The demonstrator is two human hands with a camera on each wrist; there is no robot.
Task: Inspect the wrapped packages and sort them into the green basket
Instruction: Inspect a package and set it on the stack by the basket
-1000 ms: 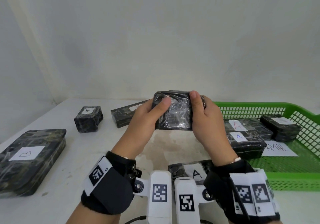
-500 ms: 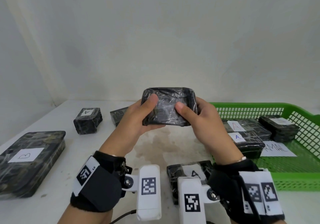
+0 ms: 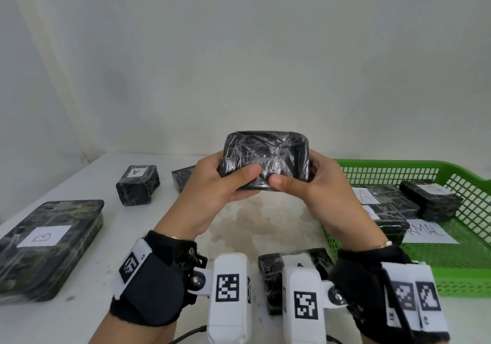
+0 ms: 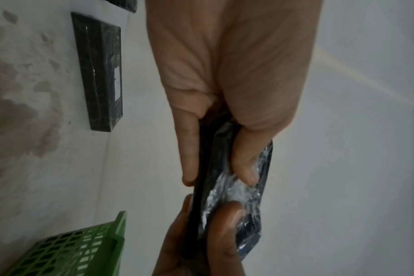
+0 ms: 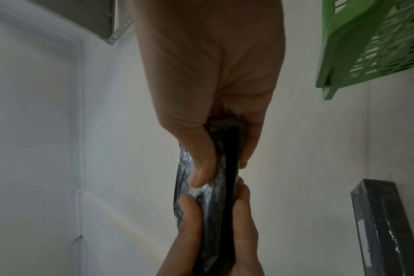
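Both hands hold a black film-wrapped package [image 3: 265, 155] up in front of me, above the table. My left hand [image 3: 225, 184] grips its left end, thumb on the near face. My right hand [image 3: 305, 184] grips the right end the same way. No label shows on the face turned to me. The wrist views show the package [image 4: 234, 186] [image 5: 222, 177] edge-on, pinched between thumbs and fingers. The green basket [image 3: 398, 165] stands to the right, holding several wrapped packages [image 3: 385, 203], two of them labelled A.
On the white table [image 3: 106, 237] lie a large package labelled B [image 3: 45, 240] at the left, a small cube labelled A [image 3: 138, 188], a flat package [image 3: 183, 180] behind my left hand and another [image 3: 273, 277] near my wrists. A paper sheet [image 3: 427, 233] lies in the basket.
The two hands turned the package over and raised it a little; its broad wrapped face now tilts toward me, and both thumbs have shifted to its lower middle.
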